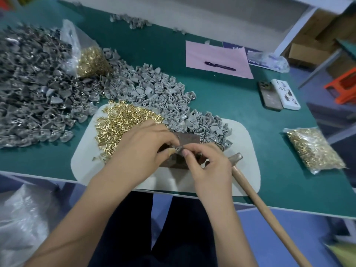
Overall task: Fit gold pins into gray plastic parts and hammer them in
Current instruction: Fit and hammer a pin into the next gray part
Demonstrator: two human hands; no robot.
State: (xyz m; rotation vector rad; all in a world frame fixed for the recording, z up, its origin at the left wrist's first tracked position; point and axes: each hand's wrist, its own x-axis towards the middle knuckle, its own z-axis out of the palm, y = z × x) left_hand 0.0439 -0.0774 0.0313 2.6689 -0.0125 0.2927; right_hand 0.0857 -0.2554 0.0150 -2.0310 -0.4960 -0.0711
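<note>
My left hand (142, 149) and my right hand (208, 162) meet over a dark metal block (187, 138) on the white mat (248, 151). Both pinch one small gray plastic part (179, 149) between their fingertips. Whether a pin sits in it is hidden by the fingers. A heap of gold pins (121, 120) lies on the mat just left of my left hand. Loose gray plastic parts (165, 95) spread behind the block. A hammer (256, 195) with a wooden handle lies to the right of my right hand, its head by the block.
A big pile of darker gray parts (28, 87) fills the table's left. A bag of gold pins (314, 151) lies at the right, another bag (90, 60) at the back left. Two phones (277, 94) and a pink sheet with a pen (219, 66) lie behind.
</note>
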